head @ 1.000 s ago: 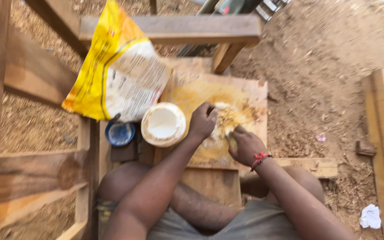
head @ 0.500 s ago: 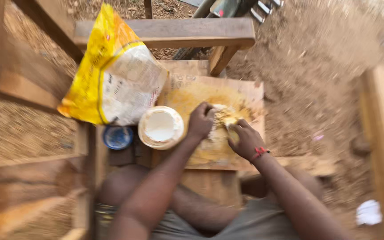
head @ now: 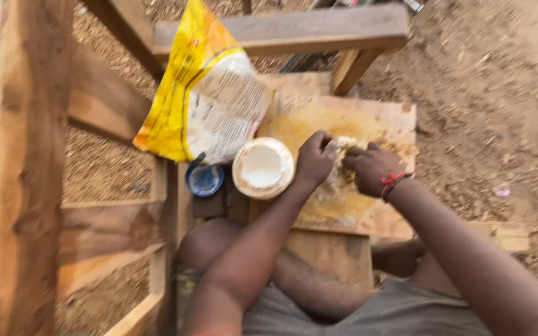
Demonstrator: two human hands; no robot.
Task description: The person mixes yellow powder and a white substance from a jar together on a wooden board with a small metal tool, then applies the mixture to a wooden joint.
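My left hand point(head: 316, 158) and my right hand point(head: 372, 167) are pressed together on a pale yellowish lump of paste point(head: 345, 147) lying on a stained wooden board point(head: 344, 124). Both hands have their fingers curled around the lump. A red band circles my right wrist. Just left of my left hand stands an open round tub of white paste point(head: 263, 168).
A yellow and white bag point(head: 210, 99) leans on the wooden frame behind the tub. A small blue lid point(head: 204, 179) lies beside the tub. Wooden beams point(head: 294, 28) surround the board. Sawdust-covered ground point(head: 487, 106) lies to the right.
The view has shifted and the hands have drawn closer together on the lump; the bag and tub stay where they were.
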